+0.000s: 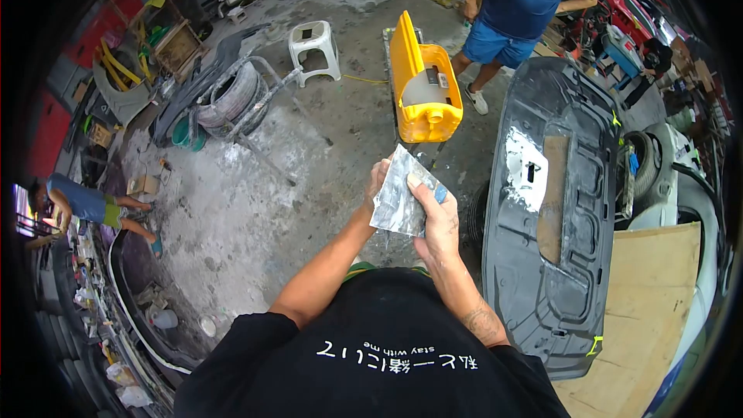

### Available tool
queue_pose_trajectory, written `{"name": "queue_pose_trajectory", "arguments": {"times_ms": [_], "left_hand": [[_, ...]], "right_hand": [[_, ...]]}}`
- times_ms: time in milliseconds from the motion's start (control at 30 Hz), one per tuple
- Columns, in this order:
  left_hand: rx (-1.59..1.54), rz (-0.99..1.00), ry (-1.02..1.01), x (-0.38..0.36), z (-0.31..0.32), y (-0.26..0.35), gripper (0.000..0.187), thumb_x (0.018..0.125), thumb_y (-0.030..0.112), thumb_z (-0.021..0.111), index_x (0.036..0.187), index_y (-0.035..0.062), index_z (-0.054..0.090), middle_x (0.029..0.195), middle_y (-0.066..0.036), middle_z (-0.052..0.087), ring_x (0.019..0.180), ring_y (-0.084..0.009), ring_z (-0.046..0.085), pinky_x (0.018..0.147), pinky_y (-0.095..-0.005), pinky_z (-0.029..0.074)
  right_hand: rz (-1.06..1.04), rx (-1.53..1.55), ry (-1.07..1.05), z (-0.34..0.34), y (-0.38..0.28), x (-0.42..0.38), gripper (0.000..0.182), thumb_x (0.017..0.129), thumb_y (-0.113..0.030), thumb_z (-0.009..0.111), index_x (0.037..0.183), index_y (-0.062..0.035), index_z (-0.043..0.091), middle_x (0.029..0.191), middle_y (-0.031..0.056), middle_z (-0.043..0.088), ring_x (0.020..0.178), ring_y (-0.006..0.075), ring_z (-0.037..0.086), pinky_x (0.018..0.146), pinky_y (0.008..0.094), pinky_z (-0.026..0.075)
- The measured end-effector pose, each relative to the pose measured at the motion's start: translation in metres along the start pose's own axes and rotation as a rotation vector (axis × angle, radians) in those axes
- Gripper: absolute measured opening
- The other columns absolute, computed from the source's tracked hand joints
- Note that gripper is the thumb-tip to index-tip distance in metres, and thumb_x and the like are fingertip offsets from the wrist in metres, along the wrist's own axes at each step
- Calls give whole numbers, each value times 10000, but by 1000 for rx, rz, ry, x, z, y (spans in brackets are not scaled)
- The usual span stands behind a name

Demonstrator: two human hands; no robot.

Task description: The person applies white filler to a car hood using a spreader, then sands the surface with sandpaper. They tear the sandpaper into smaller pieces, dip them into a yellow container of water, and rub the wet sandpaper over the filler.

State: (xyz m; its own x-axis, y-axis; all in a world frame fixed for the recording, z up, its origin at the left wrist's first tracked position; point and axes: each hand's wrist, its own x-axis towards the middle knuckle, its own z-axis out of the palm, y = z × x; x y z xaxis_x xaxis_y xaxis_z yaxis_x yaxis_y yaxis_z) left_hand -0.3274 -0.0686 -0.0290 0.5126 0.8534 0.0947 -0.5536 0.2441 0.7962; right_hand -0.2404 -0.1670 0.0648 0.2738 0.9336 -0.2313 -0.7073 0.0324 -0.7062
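Sheet (398, 197) gripped by both hands.
Left hand (378, 186) and right hand (435, 220) clamp opposite edges; long axis upright, top corner pointing away.

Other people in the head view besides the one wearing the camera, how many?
2: one person in blue standing at top right behind the yellow case, one crouching person at the left edge. More may be hidden behind clutter.

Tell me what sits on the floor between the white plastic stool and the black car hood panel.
In the head view, a yellow container stands between the white stool and the black hood panel, on the concrete floor.
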Motion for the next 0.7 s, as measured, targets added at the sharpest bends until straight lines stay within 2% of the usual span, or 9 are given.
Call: {"name": "queue_pose_trajectory", "arguments": {"times_ms": [67,167,233,333,400,433,500,633,700], "left_hand": [[92,2,-40,-1,4,6,606,1001,643,446,933,64,611,816,-6,617,750,-97,601,658,-265,503],[162,134,52,0,9,15,642,1001,656,417,869,51,589,771,-14,589,738,-104,559,637,-271,451],[621,302,16,-1,-23,27,671,991,673,409,816,41,548,748,-22,565,726,-109,510,607,-286,392],[586,284,70,1,-48,47,623,987,617,485,774,32,516,671,-23,523,655,-112,466,564,-302,341],[994,347,41,7,-37,84,550,949,519,628,739,27,499,589,-61,444,574,-123,445,533,-331,331],[991,349,45,13,-26,99,550,949,519,628,739,27,499,589,-61,444,574,-123,445,533,-331,331],[1249,436,-17,22,-7,126,523,877,422,762,704,22,473,547,-120,374,459,-197,394,485,-376,323],[1375,518,-179,39,12,146,493,857,390,788,737,22,483,541,-130,273,449,-218,354,458,-374,313],[1507,563,-257,43,14,145,501,815,362,834,728,23,475,540,-141,308,439,-316,362,441,-398,324]], "right_hand": [[4,12,14,0,-1,1,274,917,-110,704,1143,43,683,1053,78,724,922,151,699,836,300,560],[-53,54,50,-2,-7,3,259,913,-113,710,1124,36,689,1022,72,727,888,141,702,804,294,568],[-68,11,67,-11,-21,2,274,920,-130,689,1147,23,681,1012,64,725,859,143,700,794,290,565],[-53,-145,31,-34,-34,2,272,915,-123,693,1141,27,679,998,62,726,830,132,700,751,284,565],[-35,-306,-47,-47,-35,3,258,925,-142,713,1119,28,694,965,46,722,845,102,671,783,264,534],[-34,-310,-49,-48,-37,4,258,925,-142,713,1119,28,694,965,46,722,845,102,671,783,264,534],[-148,-494,-86,-47,-39,4,296,966,-194,676,1166,23,687,989,46,719,906,93,642,852,262,509],[-130,-674,-145,-50,-44,4,334,993,-239,644,1203,17,683,1022,47,718,959,93,618,895,258,487],[-151,-769,-178,-51,-43,6,341,993,-245,643,1200,22,688,1041,49,716,961,97,619,886,260,490]]}}
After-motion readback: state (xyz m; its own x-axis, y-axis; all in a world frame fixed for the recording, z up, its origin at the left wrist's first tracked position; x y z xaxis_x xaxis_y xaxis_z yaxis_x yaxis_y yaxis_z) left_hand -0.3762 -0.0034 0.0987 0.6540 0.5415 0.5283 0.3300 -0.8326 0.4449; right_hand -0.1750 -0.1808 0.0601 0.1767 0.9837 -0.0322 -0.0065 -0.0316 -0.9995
